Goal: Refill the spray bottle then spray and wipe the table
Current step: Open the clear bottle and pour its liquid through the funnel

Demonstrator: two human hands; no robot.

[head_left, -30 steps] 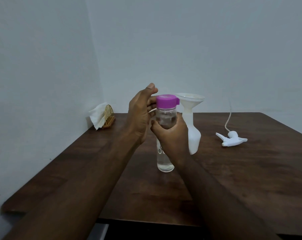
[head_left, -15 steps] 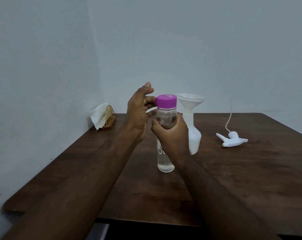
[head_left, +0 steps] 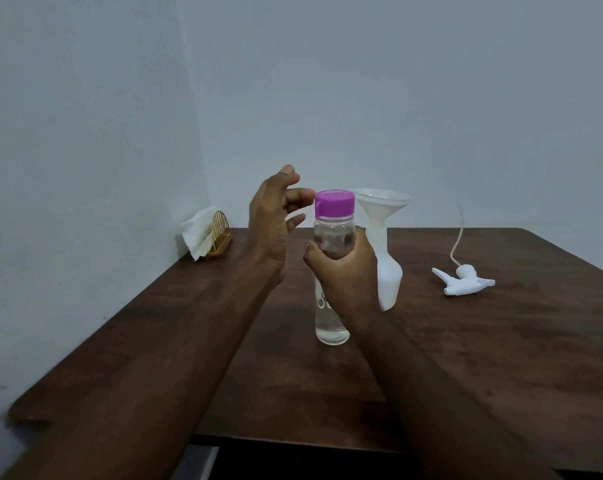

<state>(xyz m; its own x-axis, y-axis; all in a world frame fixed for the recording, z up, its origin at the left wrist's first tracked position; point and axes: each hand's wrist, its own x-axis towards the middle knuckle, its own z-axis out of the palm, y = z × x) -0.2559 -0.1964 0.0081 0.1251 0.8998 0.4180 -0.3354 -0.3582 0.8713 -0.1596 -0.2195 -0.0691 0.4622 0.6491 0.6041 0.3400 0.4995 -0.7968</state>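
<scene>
A clear water bottle [head_left: 331,323] with a purple cap [head_left: 334,203] stands on the dark wooden table [head_left: 466,358]. My right hand [head_left: 345,271] grips its upper body. My left hand [head_left: 274,223] hovers just left of the cap, fingers loosely spread, one fingertip near or touching the cap's side. Behind the bottle stands the white spray bottle [head_left: 388,271] with a white funnel [head_left: 382,202] in its neck. The spray head [head_left: 464,280] with its tube lies on the table to the right.
A gold napkin holder [head_left: 220,239] with white tissues [head_left: 199,233] sits in the back left corner against the wall. The table's front edge runs near the bottom, with a rounded corner at the left.
My left hand has drawn back a little from the purple cap and its fingers have spread. The bottle and my right hand stay where they were.
</scene>
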